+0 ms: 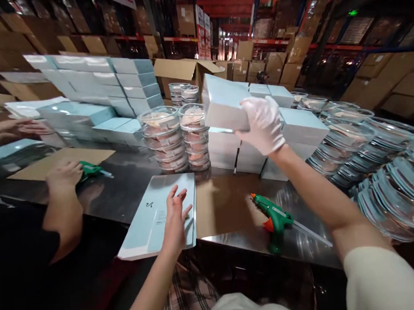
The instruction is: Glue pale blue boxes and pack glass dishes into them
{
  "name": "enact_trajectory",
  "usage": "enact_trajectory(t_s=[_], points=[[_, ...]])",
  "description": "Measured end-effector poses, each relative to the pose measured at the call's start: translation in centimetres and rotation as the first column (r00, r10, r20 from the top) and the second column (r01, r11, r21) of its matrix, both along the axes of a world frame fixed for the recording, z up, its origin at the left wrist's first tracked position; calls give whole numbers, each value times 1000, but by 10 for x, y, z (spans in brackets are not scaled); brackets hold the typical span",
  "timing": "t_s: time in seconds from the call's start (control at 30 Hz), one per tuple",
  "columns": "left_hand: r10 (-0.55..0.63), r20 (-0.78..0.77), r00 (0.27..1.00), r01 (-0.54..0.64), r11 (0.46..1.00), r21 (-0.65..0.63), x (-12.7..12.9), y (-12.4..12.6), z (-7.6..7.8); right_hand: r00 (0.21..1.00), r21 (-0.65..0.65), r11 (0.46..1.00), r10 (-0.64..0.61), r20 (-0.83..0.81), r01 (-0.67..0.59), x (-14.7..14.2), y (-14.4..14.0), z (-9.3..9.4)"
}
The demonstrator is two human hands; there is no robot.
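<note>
My right hand [263, 125], in a white glove, grips a light-blue box [225, 102] and holds it in the air above the stacks of the same boxes [298, 126]. My bare left hand [175, 213] rests flat, fingers spread, on a stack of flat light-blue box blanks [151, 219] at the near edge of the metal table [233, 247]. A green glue gun [276, 218] lies on the table to the right of a brown cardboard sheet [220, 210], between my two arms.
Two stacks of clear lidded containers [174, 138] stand beyond the blanks. Clear plastic lids [383, 163] are piled at right. On the left, another person's hand [63, 175] is beside a second green glue gun [90, 170]. More blue boxes [94, 87] and cartons stand behind.
</note>
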State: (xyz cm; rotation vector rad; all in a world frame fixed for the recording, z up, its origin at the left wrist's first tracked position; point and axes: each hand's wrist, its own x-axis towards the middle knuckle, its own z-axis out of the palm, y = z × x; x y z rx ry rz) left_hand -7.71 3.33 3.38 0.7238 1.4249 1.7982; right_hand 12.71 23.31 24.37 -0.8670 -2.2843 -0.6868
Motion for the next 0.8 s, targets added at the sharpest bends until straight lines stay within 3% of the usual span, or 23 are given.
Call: enact_trajectory(t_s=[0.1,0.23,0.4,0.53,0.67,0.73,0.8], points=[[17,-39,999,-19,999,-47,-11,2,-6,978,12,997,-82,192,81,-36,41,14],[9,-53,999,-12,998,-67,-22,6,-2,954,11,997,-77,291,78,-60,65,12],[-18,-107,994,15,999,-29,-20,26,6,955,7,991,-132,267,135,-58,75,6],[-57,-185,981,61,998,17,-16,57,10,936,-49,978,-177,304,201,-50,77,-7],[-177,-176,968,168,984,-65,-8,109,7,978,-112,988,-82,190,105,-29,58,-30],[-229,-155,961,212,970,-119,-2,139,2,999,-112,994,11,39,-6,0,36,-56],[-271,-146,951,250,957,-146,3,168,-4,980,-120,991,26,-197,-50,43,11,-94]])
